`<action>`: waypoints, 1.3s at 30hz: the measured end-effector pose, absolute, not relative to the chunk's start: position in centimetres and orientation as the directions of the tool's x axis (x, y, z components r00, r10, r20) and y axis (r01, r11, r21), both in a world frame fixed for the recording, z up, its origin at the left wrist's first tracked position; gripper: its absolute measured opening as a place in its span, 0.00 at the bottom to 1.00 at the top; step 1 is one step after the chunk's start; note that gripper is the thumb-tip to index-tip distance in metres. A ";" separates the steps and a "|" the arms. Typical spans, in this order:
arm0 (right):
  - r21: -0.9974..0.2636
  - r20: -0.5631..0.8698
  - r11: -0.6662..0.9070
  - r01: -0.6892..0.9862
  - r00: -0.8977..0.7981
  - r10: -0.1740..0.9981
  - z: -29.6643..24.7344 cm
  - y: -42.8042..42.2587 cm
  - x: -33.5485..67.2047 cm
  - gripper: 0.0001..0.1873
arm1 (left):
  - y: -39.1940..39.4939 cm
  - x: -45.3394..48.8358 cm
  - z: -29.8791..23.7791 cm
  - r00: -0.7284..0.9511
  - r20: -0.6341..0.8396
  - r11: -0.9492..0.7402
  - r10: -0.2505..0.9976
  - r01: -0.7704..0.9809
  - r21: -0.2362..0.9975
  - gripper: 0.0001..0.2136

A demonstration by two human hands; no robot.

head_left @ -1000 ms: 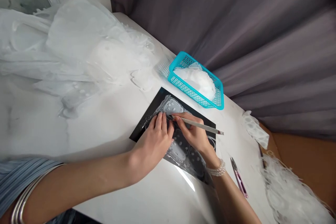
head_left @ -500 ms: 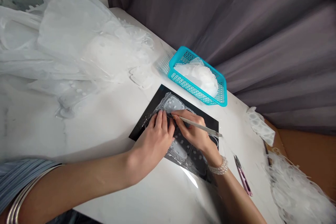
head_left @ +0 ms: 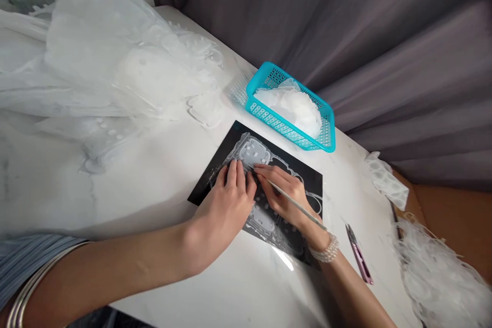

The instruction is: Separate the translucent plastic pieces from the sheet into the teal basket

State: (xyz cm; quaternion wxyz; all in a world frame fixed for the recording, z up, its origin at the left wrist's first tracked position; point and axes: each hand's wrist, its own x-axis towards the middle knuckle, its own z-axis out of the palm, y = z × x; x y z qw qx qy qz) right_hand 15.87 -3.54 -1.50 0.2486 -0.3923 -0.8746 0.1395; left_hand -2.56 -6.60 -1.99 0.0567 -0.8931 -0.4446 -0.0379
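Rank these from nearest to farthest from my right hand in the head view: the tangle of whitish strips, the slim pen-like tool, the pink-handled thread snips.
1. Slim pen-like tool: held in your right hand.
2. Pink-handled thread snips: on the white table, right of your wrist.
3. Tangle of whitish strips: farther right, toward the picture's lower-right corner.

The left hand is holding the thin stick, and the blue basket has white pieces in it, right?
Not quite: the right hand holds the thin stick, as the head view shows. The left hand rests on the patterned sheet. The blue basket does hold white pieces.
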 end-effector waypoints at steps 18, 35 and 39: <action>-0.296 0.167 0.732 0.613 -0.722 0.672 -1.1 -2.2 15.2 0.19 | -6.6 -2.7 -2.4 0.595 0.128 -0.574 0.794 0.802 -0.167 0.25; -0.997 0.064 0.078 0.009 0.677 0.733 1.4 -3.4 30.9 0.10 | -7.2 -2.5 -2.1 0.557 0.075 -0.556 0.827 0.831 -0.027 0.31; -0.997 -0.006 0.044 -0.069 0.596 0.803 2.1 -4.9 27.1 0.09 | -5.7 -3.4 -0.3 0.565 0.078 -0.570 0.822 0.810 0.136 0.24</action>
